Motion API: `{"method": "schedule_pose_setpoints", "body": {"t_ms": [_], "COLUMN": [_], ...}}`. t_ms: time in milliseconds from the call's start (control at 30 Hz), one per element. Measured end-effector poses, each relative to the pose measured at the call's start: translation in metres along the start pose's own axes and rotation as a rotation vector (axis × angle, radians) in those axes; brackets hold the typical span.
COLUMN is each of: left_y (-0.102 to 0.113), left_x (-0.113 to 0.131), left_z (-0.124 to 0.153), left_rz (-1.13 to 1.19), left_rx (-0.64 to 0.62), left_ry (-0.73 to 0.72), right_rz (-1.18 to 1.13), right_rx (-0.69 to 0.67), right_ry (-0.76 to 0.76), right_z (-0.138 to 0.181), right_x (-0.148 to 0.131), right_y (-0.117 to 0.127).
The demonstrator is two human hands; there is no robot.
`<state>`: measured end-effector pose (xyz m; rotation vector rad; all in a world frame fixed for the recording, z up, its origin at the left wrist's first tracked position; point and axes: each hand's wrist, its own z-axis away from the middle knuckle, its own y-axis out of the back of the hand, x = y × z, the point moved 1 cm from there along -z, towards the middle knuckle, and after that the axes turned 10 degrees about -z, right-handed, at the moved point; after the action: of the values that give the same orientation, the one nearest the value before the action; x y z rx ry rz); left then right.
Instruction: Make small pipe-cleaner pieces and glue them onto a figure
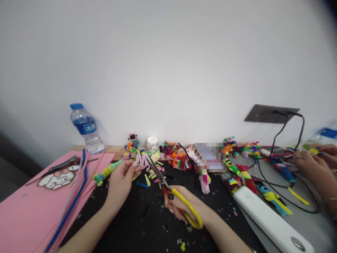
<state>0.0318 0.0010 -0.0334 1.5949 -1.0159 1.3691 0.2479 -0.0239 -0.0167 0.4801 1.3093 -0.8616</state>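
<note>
Left hand (pixel 121 178): thumb and forefinger pinching a lilac strip (pixel 144 160), bent zigzag, just beyond the fingertips and raised over the mat (pixel 147 221).

Right hand (pixel 184 203): fingers curled round the yellow and red handles of the scissors (pixel 161 175), blades running away and leftward to the strip. Tips right beside it; whether they touch, or how far the blades part, cannot tell.

Snippets (pixel 147 180), mostly pale yellow and pink, lie between the hands, under and beyond the blades. A short blue piece (pixel 142 185) lies right of the left hand. Crumbs of fluff around the right hand.

State of work, as judged: some cutting done, going by the snippets. The strip is bent but joined to nothing that I can see; its trimming looks unfinished. The yellow-green figure (pixel 106 172), just left of the left hand, looks complete, as do many figures (pixel 181 163) heaped beyond the right hand. Long blue stem (pixel 82 182), farther left of the left hand on pink sheets (pixel 18 211): uncut by the look of it.

Well right of the right hand, another person's hands (pixel 308 162) hold something small and yellow.
</note>
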Motion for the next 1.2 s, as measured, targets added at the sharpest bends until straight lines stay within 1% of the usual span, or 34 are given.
{"method": "schedule_pose_setpoints", "body": {"t_ms": [100, 167, 233, 333, 433, 600, 700, 800, 867, 967, 1033, 1200], "left_y": [-0.002, -0.003, -0.002, -0.002, -0.002, 0.0, 0.001, 0.001, -0.001, -0.003, -0.004, -0.003], "left_x": [0.002, 0.004, 0.006, 0.008, 0.008, 0.005, 0.002, 0.001, 0.002, 0.002, 0.002, 0.001], "left_z": [0.005, 0.008, 0.01, 0.013, 0.015, 0.014, 0.012, 0.011, 0.011, 0.014, 0.015, 0.014], "left_rz": [-0.091, -0.136, -0.183, -0.275, -0.331, -0.382, -0.388, -0.384, -0.376, -0.36, -0.352, -0.34], "left_rx": [-0.061, -0.07, -0.063, -0.052, -0.052, -0.041, -0.03, -0.035, -0.057, -0.097, -0.115, -0.116], "left_ry": [-0.037, -0.053, -0.075, -0.13, -0.176, -0.206, -0.204, -0.199, -0.2, -0.195, -0.189, -0.187], "right_rz": [-0.207, -0.318, -0.383, -0.365, -0.341, -0.403, -0.429, -0.423, -0.376, -0.298, -0.29, -0.298], "right_rx": [-0.088, -0.12, -0.149, -0.206, -0.238, -0.329, -0.371, -0.361, -0.336, -0.285, -0.266, -0.272], "right_ry": [-0.07, -0.137, -0.173, -0.206, -0.179, -0.197, -0.171, -0.15, -0.148, -0.176, -0.201, -0.187], "right_z": [0.001, -0.001, -0.004, -0.009, -0.011, -0.008, -0.007, -0.006, -0.006, -0.007, -0.008, -0.008], "right_x": [0.004, 0.008, 0.012, 0.018, 0.02, 0.015, 0.011, 0.011, 0.014, 0.02, 0.024, 0.021], "right_y": [-0.001, 0.0, 0.002, 0.005, 0.006, 0.007, 0.007, 0.008, 0.008, 0.008, 0.008, 0.01]}}
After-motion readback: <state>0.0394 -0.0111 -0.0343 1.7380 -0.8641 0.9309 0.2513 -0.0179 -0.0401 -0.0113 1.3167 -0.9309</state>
